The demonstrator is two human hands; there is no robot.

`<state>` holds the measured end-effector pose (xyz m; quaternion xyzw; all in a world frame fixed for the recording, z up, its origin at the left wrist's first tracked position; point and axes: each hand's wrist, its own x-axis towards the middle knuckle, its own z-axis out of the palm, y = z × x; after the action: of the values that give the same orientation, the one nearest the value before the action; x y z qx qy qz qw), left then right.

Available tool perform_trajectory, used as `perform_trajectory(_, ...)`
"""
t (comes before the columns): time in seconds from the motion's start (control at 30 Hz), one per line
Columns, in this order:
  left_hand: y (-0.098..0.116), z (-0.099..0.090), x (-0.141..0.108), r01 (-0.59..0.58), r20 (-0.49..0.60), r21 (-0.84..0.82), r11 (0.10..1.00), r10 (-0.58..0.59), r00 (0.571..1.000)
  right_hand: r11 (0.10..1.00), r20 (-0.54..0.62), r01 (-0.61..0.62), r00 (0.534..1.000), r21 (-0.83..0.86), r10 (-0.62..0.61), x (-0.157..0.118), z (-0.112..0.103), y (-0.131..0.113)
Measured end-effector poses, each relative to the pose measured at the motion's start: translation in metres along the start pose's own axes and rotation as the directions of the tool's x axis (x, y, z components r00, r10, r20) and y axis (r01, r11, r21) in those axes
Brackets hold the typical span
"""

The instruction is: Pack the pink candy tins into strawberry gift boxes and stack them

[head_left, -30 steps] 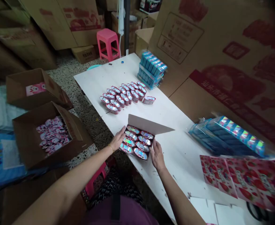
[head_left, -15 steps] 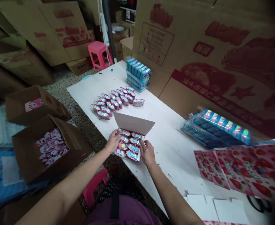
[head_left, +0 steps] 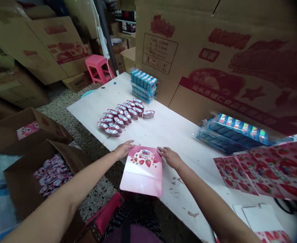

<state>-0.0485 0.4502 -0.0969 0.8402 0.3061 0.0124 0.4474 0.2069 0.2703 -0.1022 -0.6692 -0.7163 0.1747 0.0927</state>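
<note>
A pink box (head_left: 145,168) printed with strawberries lies at the table's near edge, its flap reaching out toward my body. My left hand (head_left: 123,150) holds its far left corner, fingers closed along the side. At the far right corner my right hand (head_left: 170,157) grips the box, fingertips on its edge. The packs inside are hidden under the printed panel. Beyond the box, several small oval packs with shiny lids (head_left: 124,115) stand in rows on the white table, with a single pack (head_left: 148,114) apart at their right.
Blue packs (head_left: 143,86) are stacked at the back; more blue packs in clear wrap (head_left: 229,133) lie right. Strawberry-printed sheets (head_left: 267,168) rest at far right. Left on the floor stand open cartons (head_left: 19,179), one holding pink packets. A large carton (head_left: 189,67) walls the table's back.
The raised flap has come down toward me, covering the packs in the box and showing its pink printed face. Both hands have shifted to the far corners.
</note>
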Motion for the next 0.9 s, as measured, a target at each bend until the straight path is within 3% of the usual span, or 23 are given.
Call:
perform_trajectory(0.13,0.019,0.001,-0.008,-0.159,0.226,0.150,0.976,0.122,0.966,0.986,0.229,0.065,0.973,-0.152,-0.029,0.017,-0.012,-0.018)
perform_trajectory(0.27,0.031,0.022,-0.030,-0.306,0.365,0.389,0.869,0.159,0.917,0.984,0.257,-0.013,0.964,-0.177,0.059,0.008,-0.003,-0.048)
perform_trajectory(0.37,0.032,0.033,-0.049,-0.335,0.400,0.393,0.856,0.168,0.901,0.988,0.287,-0.010,0.956,-0.155,0.055,-0.016,0.007,-0.069)
perform_trajectory(0.5,0.031,0.037,-0.062,-0.352,0.414,0.420,0.837,0.169,0.895,0.992,0.258,0.005,0.966,-0.128,0.028,-0.040,0.015,-0.087)
perform_trajectory(0.63,0.031,0.044,-0.065,-0.350,0.371,0.488,0.800,0.173,0.913,0.988,0.216,0.007,0.976,-0.156,0.027,-0.046,0.021,-0.090)
perform_trajectory(0.77,0.029,0.058,-0.072,-0.315,0.299,0.571,0.758,0.165,0.940,0.978,0.076,0.004,0.997,-0.209,0.012,-0.053,0.035,-0.090)
perform_trajectory(0.9,0.034,0.065,-0.069,-0.313,0.260,0.682,0.661,0.180,0.949,0.977,-0.041,0.005,0.999,-0.215,-0.014,-0.050,0.045,-0.086)
